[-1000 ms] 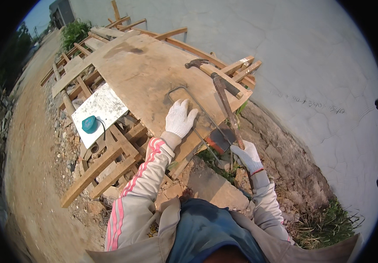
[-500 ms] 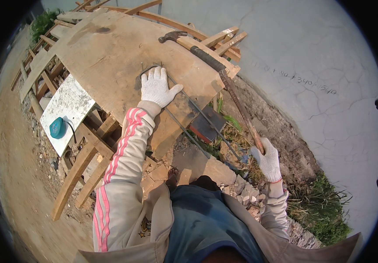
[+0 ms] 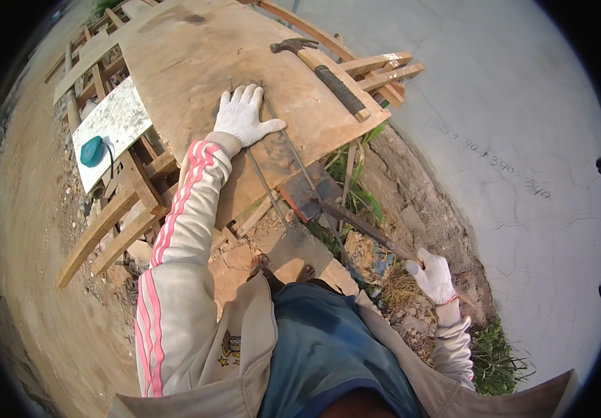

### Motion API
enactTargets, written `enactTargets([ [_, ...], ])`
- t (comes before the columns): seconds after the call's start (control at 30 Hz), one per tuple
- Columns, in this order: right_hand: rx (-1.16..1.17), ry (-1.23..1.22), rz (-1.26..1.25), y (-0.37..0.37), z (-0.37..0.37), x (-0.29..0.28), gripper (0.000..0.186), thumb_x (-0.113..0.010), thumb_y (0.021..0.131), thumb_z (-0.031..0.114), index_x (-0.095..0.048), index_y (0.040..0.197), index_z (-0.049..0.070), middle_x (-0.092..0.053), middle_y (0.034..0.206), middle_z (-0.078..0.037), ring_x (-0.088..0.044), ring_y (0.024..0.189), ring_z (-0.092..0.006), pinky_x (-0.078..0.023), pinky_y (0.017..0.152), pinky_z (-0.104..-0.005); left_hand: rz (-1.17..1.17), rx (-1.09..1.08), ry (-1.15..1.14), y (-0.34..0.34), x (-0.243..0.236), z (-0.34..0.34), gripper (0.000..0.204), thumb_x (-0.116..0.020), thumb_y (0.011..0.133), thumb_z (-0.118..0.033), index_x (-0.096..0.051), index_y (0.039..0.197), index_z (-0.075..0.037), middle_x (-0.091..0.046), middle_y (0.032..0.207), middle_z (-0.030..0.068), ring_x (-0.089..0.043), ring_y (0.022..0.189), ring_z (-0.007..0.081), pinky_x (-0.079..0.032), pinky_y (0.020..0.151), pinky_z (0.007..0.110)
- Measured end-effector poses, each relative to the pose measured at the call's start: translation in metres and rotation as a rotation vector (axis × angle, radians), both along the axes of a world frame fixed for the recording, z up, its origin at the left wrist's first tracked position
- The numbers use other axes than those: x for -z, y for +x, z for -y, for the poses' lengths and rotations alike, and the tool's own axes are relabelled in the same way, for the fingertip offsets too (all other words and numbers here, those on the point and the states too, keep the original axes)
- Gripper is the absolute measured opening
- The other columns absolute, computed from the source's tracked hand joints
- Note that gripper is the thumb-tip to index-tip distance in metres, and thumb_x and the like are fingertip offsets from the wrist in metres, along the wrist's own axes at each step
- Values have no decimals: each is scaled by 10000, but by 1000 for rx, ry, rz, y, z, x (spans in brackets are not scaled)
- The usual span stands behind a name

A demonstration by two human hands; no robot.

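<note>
Both the left hand [image 3: 247, 115] and the right hand [image 3: 433, 277] wear white knitted cloth gloves, matt and nubbly; the surface [image 3: 196, 63] is a worn plywood sheet, matt, stained and scuffed. The steel rods [image 3: 272, 191] look dull, thin and rusty, as does the long bar [image 3: 367, 233]; the hammer [image 3: 318, 63] has a dark metal head and a bare wooden handle; the wall [image 3: 495, 104] is rough, cracked grey plaster.

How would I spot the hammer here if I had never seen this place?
Start at the big plywood sheet lying across the wooden frames. Near its far right edge, beyond the gloved left hand, lies the hammer. It is the only tool with a dark metal claw head and a black-wrapped wooden handle.
</note>
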State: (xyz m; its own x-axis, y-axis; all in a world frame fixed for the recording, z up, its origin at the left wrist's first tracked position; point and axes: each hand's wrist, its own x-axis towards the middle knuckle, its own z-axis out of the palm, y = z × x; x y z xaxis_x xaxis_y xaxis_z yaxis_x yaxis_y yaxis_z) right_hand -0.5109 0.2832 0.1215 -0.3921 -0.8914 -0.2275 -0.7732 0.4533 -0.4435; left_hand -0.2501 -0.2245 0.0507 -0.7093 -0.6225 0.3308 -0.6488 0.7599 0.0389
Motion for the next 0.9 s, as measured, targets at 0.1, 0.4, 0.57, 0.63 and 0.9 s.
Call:
enactTargets([
  [0.1,-106,-15,-52,-23,20,0,432,-742,970,481,-673,981,55,-635,782,-268,-661,798,-501,-511,661,-510,17,0,17,0,0,1,1116,-555,873,-892,-537,1518,19,-529,1586,210,-440,1512,364,-315,1208,520],
  [0.4,-402,-42,-156,-80,77,-3,413,-773,940,448,-684,951,45,-659,762,-235,-681,769,-469,-517,654,-524,45,-13,32,1,1,2,1107,-536,902,-876,-496,1565,10,-475,1647,200,-411,1541,371,-299,1258,527],
  [0.57,-418,-45,-133,-82,85,-5,421,-773,940,464,-684,936,52,-662,767,-219,-675,765,-469,-519,655,-516,29,-13,19,1,6,5,1104,-550,887,-878,-499,1573,-14,-483,1646,181,-420,1536,355,-299,1255,515],
  [0.63,-375,-44,-126,-75,79,-5,423,-774,938,469,-680,921,57,-661,762,-213,-674,760,-468,-520,653,-512,14,-20,-5,1,8,6,1111,-560,863,-892,-517,1563,-29,-506,1630,162,-441,1520,339,-311,1234,500],
  [0.9,-335,94,-169,-105,47,-1,395,-810,892,426,-676,997,69,-648,778,-225,-661,778,-473,-507,653,-513,82,-39,35,-2,5,7,1116,-533,898,-889,-452,1616,-38,-440,1681,176,-386,1561,361,-269,1293,520],
])
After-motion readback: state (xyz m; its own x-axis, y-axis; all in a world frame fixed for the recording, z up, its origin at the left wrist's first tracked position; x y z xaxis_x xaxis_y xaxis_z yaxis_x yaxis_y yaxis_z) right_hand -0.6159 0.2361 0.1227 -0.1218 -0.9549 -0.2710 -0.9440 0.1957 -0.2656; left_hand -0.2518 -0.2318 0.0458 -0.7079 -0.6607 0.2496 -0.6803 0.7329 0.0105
